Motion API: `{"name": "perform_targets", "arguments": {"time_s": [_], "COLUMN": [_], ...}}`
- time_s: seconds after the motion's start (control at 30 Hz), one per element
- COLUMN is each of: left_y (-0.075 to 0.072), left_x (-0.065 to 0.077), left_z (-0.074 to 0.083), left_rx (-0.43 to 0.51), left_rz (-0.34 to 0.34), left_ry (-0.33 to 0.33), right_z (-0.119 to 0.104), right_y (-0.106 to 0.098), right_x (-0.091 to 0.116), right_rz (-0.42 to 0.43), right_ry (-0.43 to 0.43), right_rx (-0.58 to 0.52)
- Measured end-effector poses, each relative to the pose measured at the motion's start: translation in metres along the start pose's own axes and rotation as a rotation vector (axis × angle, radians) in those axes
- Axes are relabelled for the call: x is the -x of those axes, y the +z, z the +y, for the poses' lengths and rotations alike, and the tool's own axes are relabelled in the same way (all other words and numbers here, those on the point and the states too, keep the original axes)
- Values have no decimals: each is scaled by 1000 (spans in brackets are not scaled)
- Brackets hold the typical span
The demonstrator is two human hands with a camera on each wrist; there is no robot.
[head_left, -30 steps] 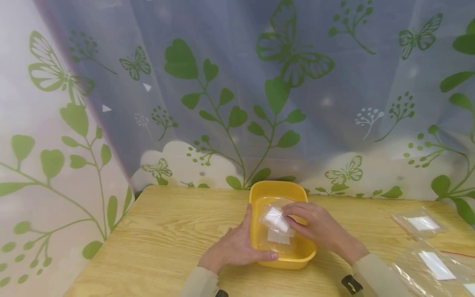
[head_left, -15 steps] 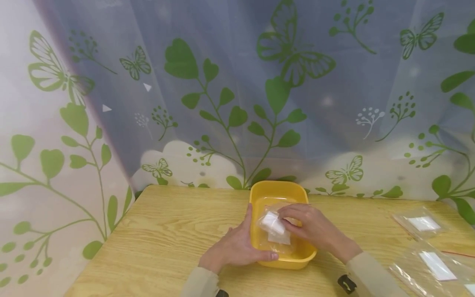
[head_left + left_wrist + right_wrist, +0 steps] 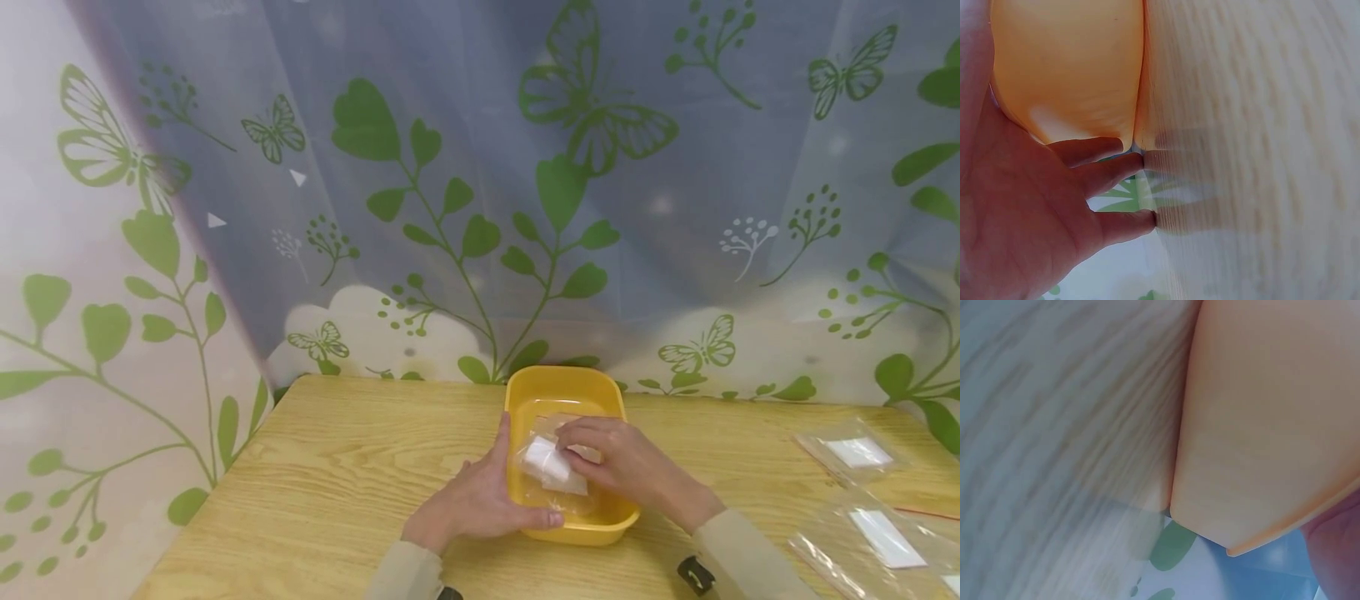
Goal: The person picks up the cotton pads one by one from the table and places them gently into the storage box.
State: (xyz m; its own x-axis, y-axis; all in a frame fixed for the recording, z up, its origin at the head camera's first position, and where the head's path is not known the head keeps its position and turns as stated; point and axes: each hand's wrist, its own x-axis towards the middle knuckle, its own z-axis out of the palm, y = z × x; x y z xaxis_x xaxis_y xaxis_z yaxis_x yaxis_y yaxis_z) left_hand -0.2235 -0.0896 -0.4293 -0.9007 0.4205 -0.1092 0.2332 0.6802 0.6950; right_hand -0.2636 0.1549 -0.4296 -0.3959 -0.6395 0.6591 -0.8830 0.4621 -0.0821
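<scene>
A yellow plastic tub (image 3: 566, 383) stands on the wooden table. My left hand (image 3: 480, 498) rests against its left side, thumb lying along the near rim. In the left wrist view, the left hand's fingers (image 3: 1119, 226) stretch out straight beside the tub wall. Over the inside of the tub, my right hand (image 3: 618, 454) pinches a small clear zip bag (image 3: 546, 457) with a flat white piece in it. Beneath that bag lies another clear bag with a white piece (image 3: 576, 483), partly covered. The right wrist view shows mostly the tub's outer wall (image 3: 1266, 425).
More clear zip bags with white pieces lie at the right of the table (image 3: 337, 467): one bag (image 3: 858, 452) further back, a larger bag (image 3: 888, 537) nearer, and part of another at the frame's edge. A patterned curtain (image 3: 450, 250) hangs behind the table.
My right hand has moved a little left and down with the pinched bag, which now overlaps the lower bag more. The left hand and the tub have stayed put.
</scene>
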Motion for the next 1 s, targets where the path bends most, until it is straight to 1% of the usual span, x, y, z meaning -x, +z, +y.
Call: {"name": "perform_targets", "arguments": {"time_s": [0.27,0.4,0.5,0.63,0.7,0.83,1.0], "left_y": [0,1,2,2,2,2,2], "left_x": [1,1,1,1,1,0,0], "left_z": [0,1,1,1,1,1,1], "left_rx": [-13,-11,-3,6,-1,-18,-1], "left_rz": [7,9,6,4,8,23,17], "left_ry": [1,0,-8,-14,-18,-21,-6], "right_z": [-1,-3,-5,-6,-6,-8,-11], "right_y": [1,-1,-3,-10,-15,-22,-31], "right_x": [3,4,6,10,12,16,20], "right_rz": [-47,-44,-19,6,1,-19,-63], "right_ry": [72,119,131,152,176,215,265], "right_rx": [-2,-7,4,42,68,127,215]}}
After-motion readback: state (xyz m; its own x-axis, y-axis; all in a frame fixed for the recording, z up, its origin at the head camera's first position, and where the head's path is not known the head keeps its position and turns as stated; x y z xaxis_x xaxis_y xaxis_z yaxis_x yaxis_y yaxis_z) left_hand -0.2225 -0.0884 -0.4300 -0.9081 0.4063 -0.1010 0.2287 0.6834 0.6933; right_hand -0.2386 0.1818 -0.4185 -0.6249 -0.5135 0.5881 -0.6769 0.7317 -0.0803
